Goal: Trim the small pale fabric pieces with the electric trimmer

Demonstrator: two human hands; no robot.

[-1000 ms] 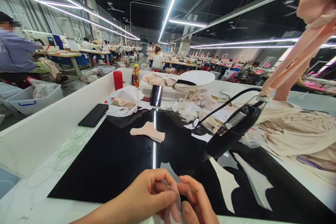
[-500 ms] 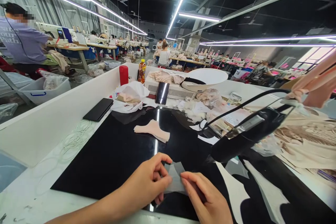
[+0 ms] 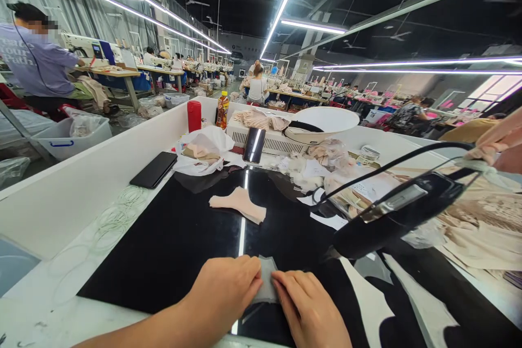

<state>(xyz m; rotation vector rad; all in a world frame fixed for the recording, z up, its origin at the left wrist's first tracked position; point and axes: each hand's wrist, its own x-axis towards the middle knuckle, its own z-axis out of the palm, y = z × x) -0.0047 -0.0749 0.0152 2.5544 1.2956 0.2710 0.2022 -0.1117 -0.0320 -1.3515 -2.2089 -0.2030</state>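
The translucent grey piece (image 3: 268, 280) lies at the near edge of the black sheet (image 3: 163, 250), roughly midway along that edge, between the person's two hands. The left hand (image 3: 230, 291) has its fingers curled in and gripping the piece's left side; the right hand (image 3: 308, 304) pinches its right side, fingertips drawn close together. Whether the piece is folded or layered I cannot tell.

Beyond it, near the middle of the sheet, a peach fabric piece (image 3: 238, 205) lies flat, apart from both hands. Toward the sheet's right edge, a black handheld tool (image 3: 399, 220) hangs tilted, its lower end near a white cut piece (image 3: 369, 299). At the sheet's left edge lies a black flat case (image 3: 154, 169), near loops of pale cord (image 3: 116, 217).

Along the table's far edge are noted: a white plastic bag (image 3: 218, 141), a phone (image 3: 254, 145) propped upright, a red container (image 3: 194, 116) and a yellow-capped bottle (image 3: 222, 111).
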